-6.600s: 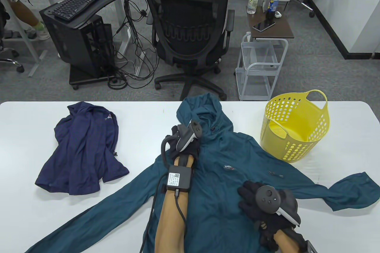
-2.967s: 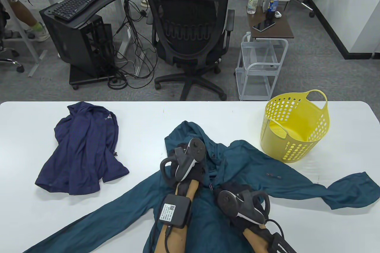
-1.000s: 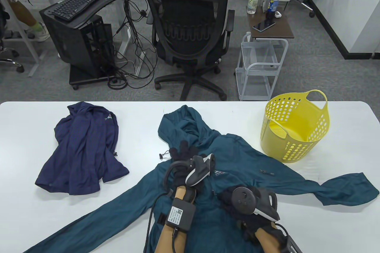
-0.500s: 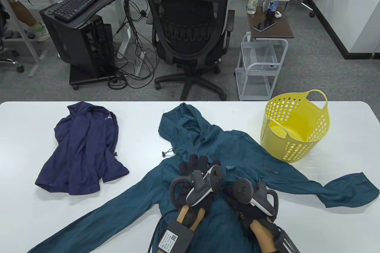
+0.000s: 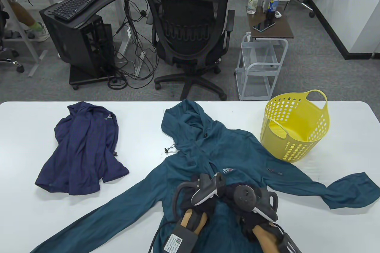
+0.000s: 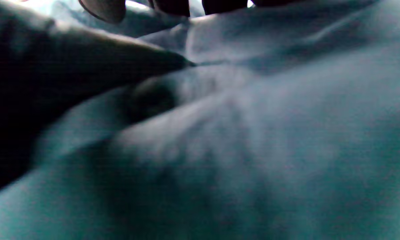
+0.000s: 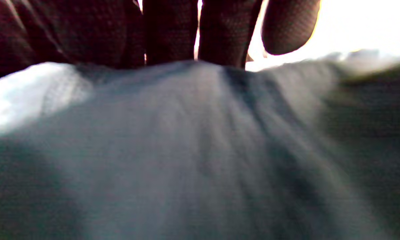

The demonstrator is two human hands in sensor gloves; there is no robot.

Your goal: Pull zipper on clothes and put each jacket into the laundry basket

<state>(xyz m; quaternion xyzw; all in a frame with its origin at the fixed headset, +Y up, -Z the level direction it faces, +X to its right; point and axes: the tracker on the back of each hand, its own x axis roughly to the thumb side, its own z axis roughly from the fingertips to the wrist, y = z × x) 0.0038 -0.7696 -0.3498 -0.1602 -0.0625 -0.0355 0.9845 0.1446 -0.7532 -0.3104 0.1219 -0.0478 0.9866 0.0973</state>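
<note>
The teal jacket (image 5: 225, 152) lies spread on the table (image 5: 26, 205), near the basket (image 5: 295, 125). It is judged thin, limp and slippery, best bunched at the chest. Both hands, left (image 5: 200, 195) and right (image 5: 246, 202), rest there; finger states cannot be told.

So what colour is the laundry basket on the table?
Yellow, dotted with round holes; the laundry basket shows best in the table view.

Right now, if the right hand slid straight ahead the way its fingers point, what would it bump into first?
Probably just more teal hooded jacket: the right hand rests on its chest, aimed roughly up toward the collar. Exact direction is unclear.
</note>
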